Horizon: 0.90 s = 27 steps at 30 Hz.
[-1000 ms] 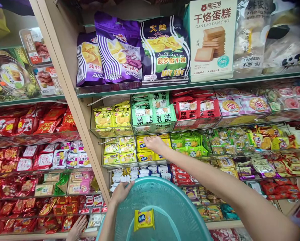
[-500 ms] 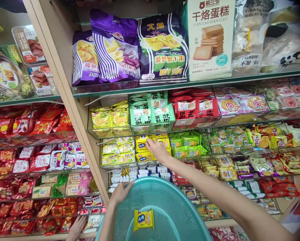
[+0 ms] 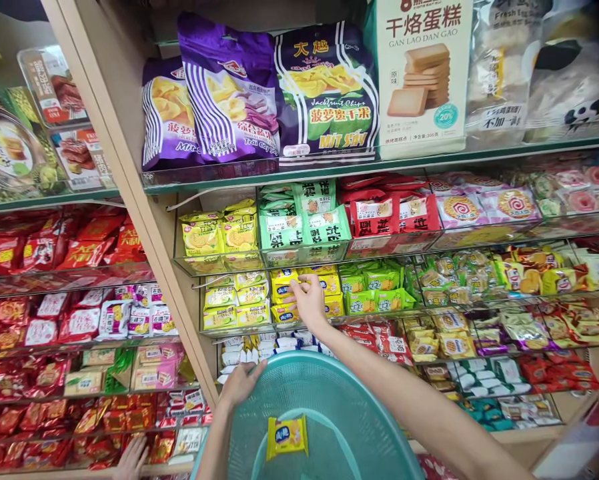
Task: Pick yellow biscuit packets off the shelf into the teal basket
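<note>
My left hand (image 3: pixel 242 385) grips the rim of a teal plastic basket (image 3: pixel 374 407), thumb along the edge. Inside the basket lies one yellow snack packet with a blue label (image 3: pixel 287 437). My right hand (image 3: pixel 310 303) reaches over the basket to a shelf bin of matching yellow snack packets (image 3: pixel 333 285). Its thumb and fingers are pinched at a packet (image 3: pixel 283 291) in the front of that bin; the fingers partly hide the contact. Lime-yellow packets (image 3: pixel 252 312) fill the bin on its left, and green packets (image 3: pixel 377 300) the one on its right.
A glass shelf (image 3: pixel 329 172) above carries purple chip bags (image 3: pixel 229 93) and a cake box (image 3: pixel 422 80). A wooden upright (image 3: pixel 134 220) divides the shelving on the left. At lower left, another person's hand (image 3: pixel 132 459) is by red packets (image 3: pixel 99 447).
My right hand has turned and shifted slightly at the yellow packets, its fingers now bent in a pinch. The other person's hand has moved left and lower. My left hand stays on the rim.
</note>
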Available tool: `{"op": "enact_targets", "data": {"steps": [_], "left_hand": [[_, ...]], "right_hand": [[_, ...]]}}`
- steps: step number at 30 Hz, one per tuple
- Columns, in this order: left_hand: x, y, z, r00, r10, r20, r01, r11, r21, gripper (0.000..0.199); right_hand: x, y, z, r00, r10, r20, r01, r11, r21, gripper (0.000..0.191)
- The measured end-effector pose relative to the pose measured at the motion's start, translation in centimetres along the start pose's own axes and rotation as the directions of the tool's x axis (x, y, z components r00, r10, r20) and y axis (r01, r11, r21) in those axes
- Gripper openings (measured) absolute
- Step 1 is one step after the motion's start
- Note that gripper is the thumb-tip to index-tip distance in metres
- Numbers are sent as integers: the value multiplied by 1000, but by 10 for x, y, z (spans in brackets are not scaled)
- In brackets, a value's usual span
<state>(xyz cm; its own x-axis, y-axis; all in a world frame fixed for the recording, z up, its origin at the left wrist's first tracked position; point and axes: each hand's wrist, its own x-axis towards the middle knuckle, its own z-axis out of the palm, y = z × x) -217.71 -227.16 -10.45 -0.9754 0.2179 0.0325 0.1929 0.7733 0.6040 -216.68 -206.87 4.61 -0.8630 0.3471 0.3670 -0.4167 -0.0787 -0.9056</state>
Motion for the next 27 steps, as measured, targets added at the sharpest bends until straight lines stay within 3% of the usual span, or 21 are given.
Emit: {"op": "enact_targets", "data": {"steps": [7, 11, 16, 27], "left_hand": [[1, 1, -2, 1000, -16, 8, 16, 1000, 4, 57], [2, 1, -3, 1000, -16, 8, 16, 1000, 7, 57], [0, 4, -5, 1000, -25, 1, 25, 1000, 14, 56], [-5, 1, -4, 999, -33, -9, 33, 999, 6, 55]], "right_hand": [[3, 5, -8, 993, 104, -61, -97, 989, 116, 36], [8, 4, -10, 978, 207, -15, -204, 973, 112, 33], [12, -4, -5, 941, 324, 95, -337, 901, 274, 18], [11, -8, -10, 967, 218, 135, -256, 844, 472, 17]]}}
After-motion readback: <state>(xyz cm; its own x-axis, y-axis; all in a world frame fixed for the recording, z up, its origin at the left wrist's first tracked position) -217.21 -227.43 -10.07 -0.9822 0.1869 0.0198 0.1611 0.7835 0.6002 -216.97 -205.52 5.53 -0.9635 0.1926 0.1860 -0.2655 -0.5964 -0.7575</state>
